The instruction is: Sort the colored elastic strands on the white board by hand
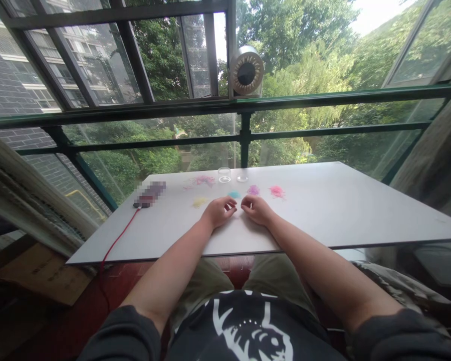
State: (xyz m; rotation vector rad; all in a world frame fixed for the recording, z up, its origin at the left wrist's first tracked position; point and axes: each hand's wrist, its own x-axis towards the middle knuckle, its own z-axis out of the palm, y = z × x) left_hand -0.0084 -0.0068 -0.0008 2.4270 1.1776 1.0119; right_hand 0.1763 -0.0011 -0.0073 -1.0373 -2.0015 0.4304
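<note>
- Two clear containers are set side by side at the far edge of the white table, upper centre of the frame.
- A taller container wall is shown by the left vessel; its contents cannot be made out at this size.
- A lower profile is shown by the right vessel, just beside it; dish or lid cannot be distinguished.
- Loose material is laid directly on the tabletop in five coloured heaps, near the frame's centre.
- A mixed pink heap is spread to the left of the vessels; a yellow heap is placed below it.
- A blue heap is located below the vessels, a purple heap to its right, and a red-pink heap farthest right.
- The left hand is rested at the centre, nearest the blue heap, fingers curled.
- The right hand is held opposite, just below the purple heap, fingers likewise curled.
- The hands are separated by a narrow gap; whether anything is pinched in either cannot be told.
- A pixelated object is placed at centre left, with a red cable run from it over the near edge.
</note>
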